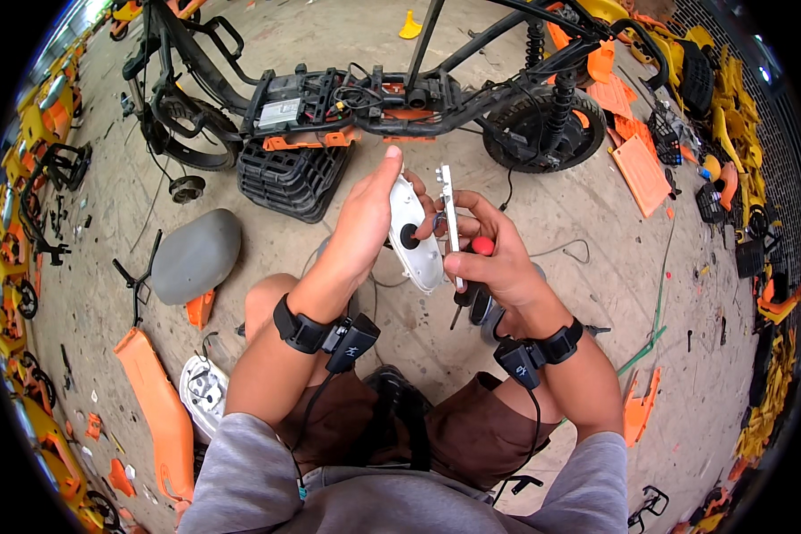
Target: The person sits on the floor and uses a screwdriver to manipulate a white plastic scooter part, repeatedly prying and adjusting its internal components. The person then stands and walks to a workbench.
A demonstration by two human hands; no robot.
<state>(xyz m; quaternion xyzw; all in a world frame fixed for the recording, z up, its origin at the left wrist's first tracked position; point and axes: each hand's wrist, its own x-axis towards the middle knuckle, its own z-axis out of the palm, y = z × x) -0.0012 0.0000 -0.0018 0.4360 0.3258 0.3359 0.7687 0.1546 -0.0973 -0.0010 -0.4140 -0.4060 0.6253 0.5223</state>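
My left hand (365, 218) grips a white oval plastic cover (416, 240) with a dark round hole in it, held up in front of me. My right hand (489, 254) holds a thin white metal bracket (448, 209) upright beside the cover, together with a screwdriver that has a red and black handle (477, 267). The two hands touch at the fingertips near the hole. Both wrists carry black bands with small devices and cables. I sit low with my knees apart above the concrete floor.
A stripped black scooter frame (374, 93) with two wheels lies across the floor ahead, on a black crate (289, 178). A grey seat (196, 258) and an orange panel (156, 409) lie at my left. Orange and yellow plastic parts (641, 169) pile up at right.
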